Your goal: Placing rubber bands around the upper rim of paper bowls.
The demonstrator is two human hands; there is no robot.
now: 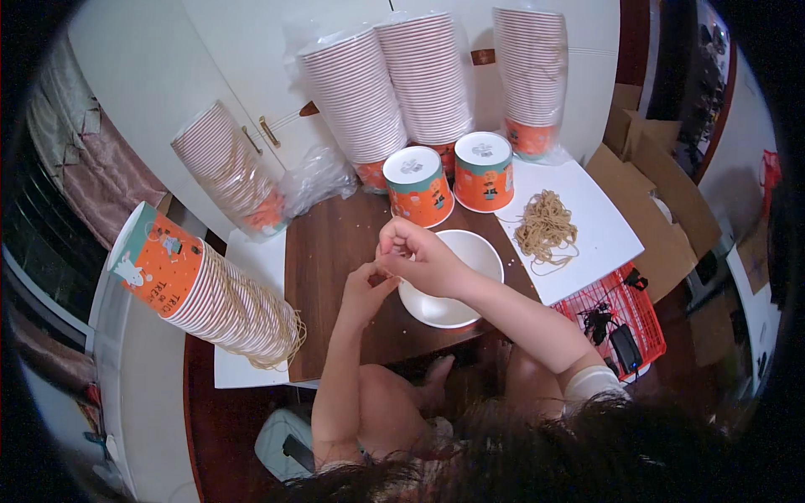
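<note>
My left hand and my right hand meet fingertip to fingertip over the left rim of a white paper bucket. The bucket stands upright with its open mouth facing up. Both hands are closed in a pinch; whatever is between the fingers is too small to make out. Just beyond them, two orange and green paper buckets, a left one and a right one, stand upside down. A tangled heap of tan cord loops lies to the right of the open bucket.
Tall bagged stacks of paper buckets line the back, one more stack at right. At left leans a stack with cord loops round it. A red plastic basket with black cables sits low right, near cardboard boxes.
</note>
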